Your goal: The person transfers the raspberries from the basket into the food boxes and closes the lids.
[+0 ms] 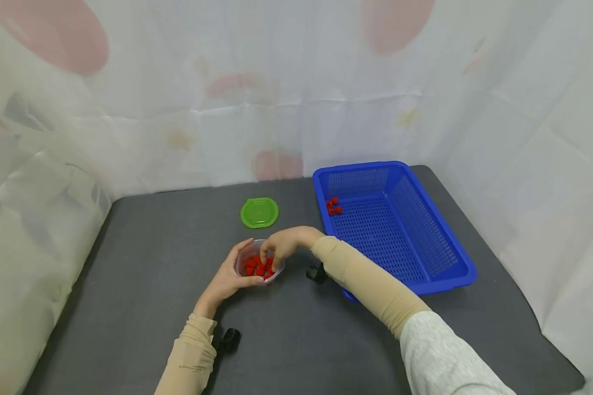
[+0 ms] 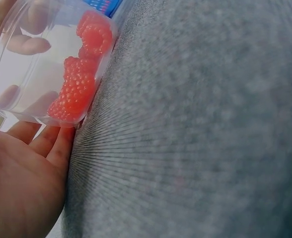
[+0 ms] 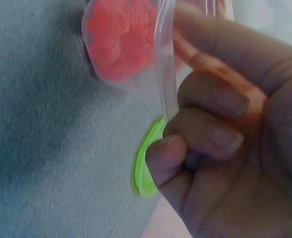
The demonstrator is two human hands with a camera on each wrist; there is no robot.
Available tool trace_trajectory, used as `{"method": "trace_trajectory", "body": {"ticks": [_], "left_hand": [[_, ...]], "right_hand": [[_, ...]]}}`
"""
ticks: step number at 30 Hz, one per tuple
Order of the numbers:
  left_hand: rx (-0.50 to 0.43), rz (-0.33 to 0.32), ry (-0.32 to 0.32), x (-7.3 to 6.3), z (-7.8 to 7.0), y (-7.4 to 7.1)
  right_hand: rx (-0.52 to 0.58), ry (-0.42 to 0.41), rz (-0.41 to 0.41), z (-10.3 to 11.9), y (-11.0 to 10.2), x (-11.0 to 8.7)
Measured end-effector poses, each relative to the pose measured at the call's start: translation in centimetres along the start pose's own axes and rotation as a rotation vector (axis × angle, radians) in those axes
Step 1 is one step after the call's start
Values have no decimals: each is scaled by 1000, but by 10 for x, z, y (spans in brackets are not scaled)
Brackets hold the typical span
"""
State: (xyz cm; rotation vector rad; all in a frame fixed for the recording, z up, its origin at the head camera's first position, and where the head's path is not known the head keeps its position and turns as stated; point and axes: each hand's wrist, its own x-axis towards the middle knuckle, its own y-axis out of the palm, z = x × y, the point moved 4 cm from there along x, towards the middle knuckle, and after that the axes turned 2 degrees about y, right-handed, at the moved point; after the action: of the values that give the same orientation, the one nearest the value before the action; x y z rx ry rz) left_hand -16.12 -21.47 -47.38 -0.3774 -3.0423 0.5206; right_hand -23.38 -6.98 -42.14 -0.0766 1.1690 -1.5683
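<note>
A clear plastic tub (image 1: 242,262) with several raspberries (image 1: 259,267) in its bottom stands on the grey table. My left hand (image 1: 227,278) grips the tub round its near left side, thumb at the front and fingers behind. Through the tub's wall the left wrist view shows raspberries (image 2: 77,84) lying along the bottom. My right hand (image 1: 287,242) reaches over the rim from the right, thumb and forefinger down among the raspberries. In the right wrist view the other fingers (image 3: 205,119) are curled outside the rim; I cannot tell whether a raspberry is pinched.
A green lid (image 1: 259,213) lies on the table behind the tub. To the right stands a blue plastic basket (image 1: 400,225), with several raspberries (image 1: 333,207) at its left wall. A white patterned curtain (image 1: 296,93) hangs behind the table (image 1: 143,274).
</note>
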Motion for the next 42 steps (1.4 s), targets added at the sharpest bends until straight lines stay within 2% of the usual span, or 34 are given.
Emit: {"method": "trace_trajectory", "body": {"ticks": [4,11,14,17,21,24,35,42], "left_hand": [[6,6,-27,-3,-12,1],[32,7,-39,-3,-14,1],[31,3,-36,-3,-11,1],[7,2,-23,0,-1,1],[-32,8,7,4,14,0],[-40,8,25,5,16,0],[-38,-10,44,6,15,-1],[-24,-13,75,5,16,-3]], "right_hand": [[28,-7,-1,1,-1,-2],[61,-26,-7,6,-5,-9],[54,-41,-24,9,-11,-16],[45,-62,-54,12,-20,-26],[75,-101,-108,13,-32,-42],[108,-121,-160,10,-42,-55],[267,-140,-381,-24,-69,-96],[366,-84,-489,-58,-79,-110]]}}
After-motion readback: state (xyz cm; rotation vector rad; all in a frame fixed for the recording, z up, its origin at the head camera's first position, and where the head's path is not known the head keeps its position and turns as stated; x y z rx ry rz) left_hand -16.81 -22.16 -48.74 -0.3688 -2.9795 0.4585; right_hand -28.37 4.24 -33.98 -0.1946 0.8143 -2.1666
